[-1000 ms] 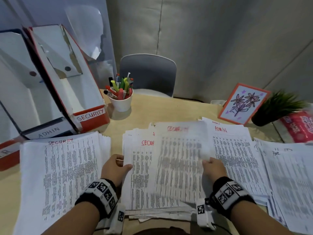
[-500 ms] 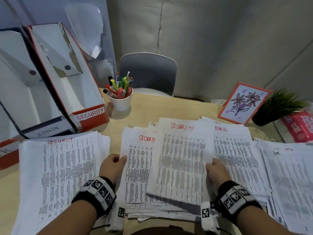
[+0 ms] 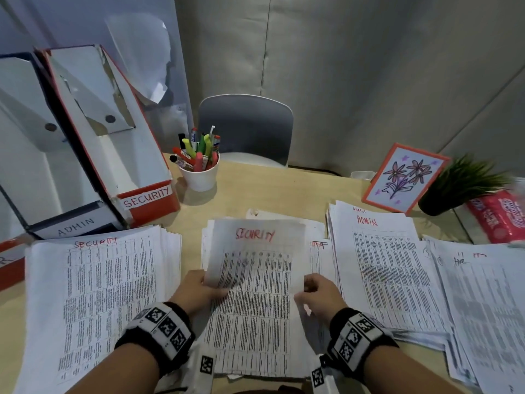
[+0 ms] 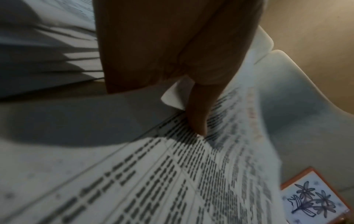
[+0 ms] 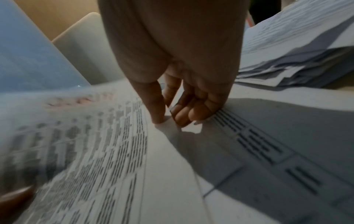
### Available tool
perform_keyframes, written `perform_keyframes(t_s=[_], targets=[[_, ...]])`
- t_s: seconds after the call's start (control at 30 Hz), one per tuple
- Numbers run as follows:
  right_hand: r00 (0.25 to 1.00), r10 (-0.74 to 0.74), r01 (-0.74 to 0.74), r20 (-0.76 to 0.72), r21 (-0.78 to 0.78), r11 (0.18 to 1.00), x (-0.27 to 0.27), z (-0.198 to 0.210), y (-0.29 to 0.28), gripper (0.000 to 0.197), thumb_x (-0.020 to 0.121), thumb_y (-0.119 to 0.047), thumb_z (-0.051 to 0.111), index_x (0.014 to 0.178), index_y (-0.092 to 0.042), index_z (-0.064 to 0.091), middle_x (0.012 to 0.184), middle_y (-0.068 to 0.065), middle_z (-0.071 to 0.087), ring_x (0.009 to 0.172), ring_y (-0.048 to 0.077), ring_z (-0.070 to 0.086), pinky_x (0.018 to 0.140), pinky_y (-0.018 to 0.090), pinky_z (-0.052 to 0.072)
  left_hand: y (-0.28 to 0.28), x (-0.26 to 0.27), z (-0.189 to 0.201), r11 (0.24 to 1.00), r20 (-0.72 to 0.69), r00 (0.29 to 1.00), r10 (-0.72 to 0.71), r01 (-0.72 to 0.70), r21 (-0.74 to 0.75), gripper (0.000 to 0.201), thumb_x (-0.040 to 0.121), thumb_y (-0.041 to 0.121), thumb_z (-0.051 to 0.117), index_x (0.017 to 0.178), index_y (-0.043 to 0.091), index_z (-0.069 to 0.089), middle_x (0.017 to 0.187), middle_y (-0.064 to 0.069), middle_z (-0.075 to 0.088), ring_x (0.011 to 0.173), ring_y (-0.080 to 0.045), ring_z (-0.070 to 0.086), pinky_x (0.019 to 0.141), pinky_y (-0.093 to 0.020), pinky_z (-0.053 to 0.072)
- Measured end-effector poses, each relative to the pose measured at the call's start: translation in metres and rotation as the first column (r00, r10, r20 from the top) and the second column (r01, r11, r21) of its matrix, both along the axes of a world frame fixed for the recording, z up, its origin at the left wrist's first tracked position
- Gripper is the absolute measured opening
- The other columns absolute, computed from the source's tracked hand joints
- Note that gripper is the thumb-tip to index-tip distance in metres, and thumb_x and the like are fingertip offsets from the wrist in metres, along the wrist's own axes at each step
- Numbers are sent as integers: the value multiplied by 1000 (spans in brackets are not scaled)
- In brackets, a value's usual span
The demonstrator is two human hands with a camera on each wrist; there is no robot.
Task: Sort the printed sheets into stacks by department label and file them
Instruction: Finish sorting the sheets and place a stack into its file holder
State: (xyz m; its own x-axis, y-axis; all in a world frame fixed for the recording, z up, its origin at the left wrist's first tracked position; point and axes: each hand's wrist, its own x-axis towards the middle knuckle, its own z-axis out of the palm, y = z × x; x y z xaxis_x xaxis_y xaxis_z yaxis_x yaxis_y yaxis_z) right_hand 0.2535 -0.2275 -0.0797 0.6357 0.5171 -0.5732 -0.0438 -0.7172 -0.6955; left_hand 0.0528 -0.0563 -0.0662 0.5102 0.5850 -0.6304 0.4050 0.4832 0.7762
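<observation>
Left hand (image 3: 199,291) pinches the sheet (image 3: 255,294) headed "SECURITY"; right hand (image 3: 319,297), fingers curled, seems to pinch its other edge. Print blurred, unreadable.

The sheet (image 3: 252,282) marked SECURITY, held between both hands, is smeared by motion, so its printed rows cannot be read. It covers most of the pile (image 3: 318,251) beneath (only a red scrap of a label peeks out at the right). The left hand (image 3: 199,291) hides its fingertips under the sheet's edge. A red box (image 3: 11,263) at far left is cut off, its label unreadable.
</observation>
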Motion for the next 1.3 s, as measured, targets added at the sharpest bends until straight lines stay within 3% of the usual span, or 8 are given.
perform_keyframes(t_s=[0.17,0.27,0.37,0.53,0.67,0.87,1.1,1.3], targets=[[947,-161,218,-277,191,957,8,0,-4,37,71,0,69,103,-18,61,94,3,57,84,17,55,65,28,52,7,-8,-17,998,-62,998,-8,4,-68,14,83,4,67,88,14,75,134,-4,41,118,-29,49,88,-37,49],[908,-105,197,-406,192,961,12,8,-3,26,87,2,54,82,-16,72,82,3,54,73,18,55,62,23,49,3,-9,-14,991,-8,999,-44,43,-123,24,71,-11,66,87,5,71,132,-10,43,104,-35,57,63,-38,55],[934,-21,96,-357,193,976,10,16,-7,34,86,12,47,73,-8,71,85,-2,65,71,14,63,59,19,52,6,-8,-13,991,39,998,-46,50,-124,18,68,-5,72,80,8,76,132,-11,45,108,-37,57,74,-44,56],[935,-9,90,-356,214,973,11,14,-10,22,85,9,51,76,1,69,79,14,66,56,20,65,45,23,50,3,-15,-6,987,30,987,-157,156,34,68,54,28,83,114,12,55,120,-16,61,110,-27,59,103,-42,43],[985,-35,78,-170,248,966,7,15,-12,20,84,4,56,79,-10,69,74,7,66,61,17,61,49,17,47,-9,-13,0,976,56,988,-143,131,175,20,80,16,74,94,6,66,84,-1,75,85,-19,70,78,-30,56],[998,-54,51,11,185,981,-1,4,-8,12,89,-11,60,93,-1,63,82,15,66,81,33,64,69,30,49,-3,-11,-20,918,-214,964,-160,225,326,65,75,66,60,111,12,58,107,-3,67,97,-18,65,88,-41,54],[997,-31,19,71,162,987,-4,14,0,29,91,-23,56,81,4,53,72,4,47,68,15,45,64,28,38,1,-13,-15,887,-285,948,-144,251,387,44,86,54,48,105,17,63,114,-4,60,100,-17,61,93,-39,49],[992,61,-81,107,192,978,-7,23,11,42,94,-33,54,64,-4,50,60,6,44,57,17,42,57,26,36,-3,-30,13,849,-195,981,6,99,520,18,96,27,51,100,15,63,91,8,63,83,-6,59,65,-16,41]])
